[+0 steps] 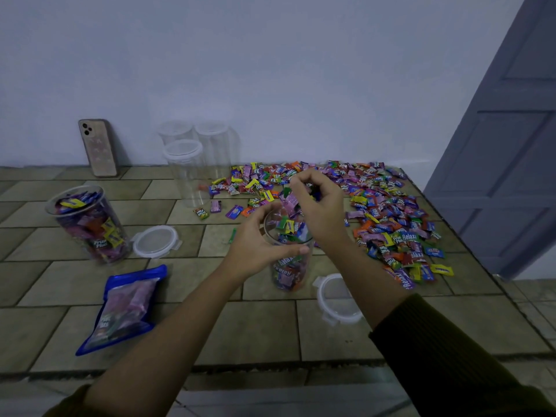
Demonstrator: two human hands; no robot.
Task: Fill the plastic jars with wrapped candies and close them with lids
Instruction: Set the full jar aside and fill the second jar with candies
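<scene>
A tile-patterned desk [270,326] stood against a pale wall, with a grey door [511,152] at the right. Near its middle a clear plastic jar [290,269] stood upright and uncovered, wrapped candies showing through most of its height, though seemingly short of the rim. The left hand [255,245] gripped the jar near its mouth, thumb across the near side and the other fingers [264,210] curled round the far side. Directly above the opening, the right hand [319,203] held a small clutch of candies, its fingers [301,179] bunched closely, a pink wrapper dangling beneath them.

Just right of the jar, a loose lid [334,296] lay flat, partly hidden by the forearm. Behind and to the right of the jar spread the candy pile [391,224], large and far from used up. Well left of the jar stood a full jar [90,227], open-topped, with a second lid [155,240] beside it. Behind the jar, toward the wall, three empty jars [188,173] waited.

By this showing, one jar was filled but unclosed, one was nearly filled, and three had yet to be started.

A blue candy bag [126,305] lay left of the jar, and a phone [97,147] leaned on the wall.
</scene>
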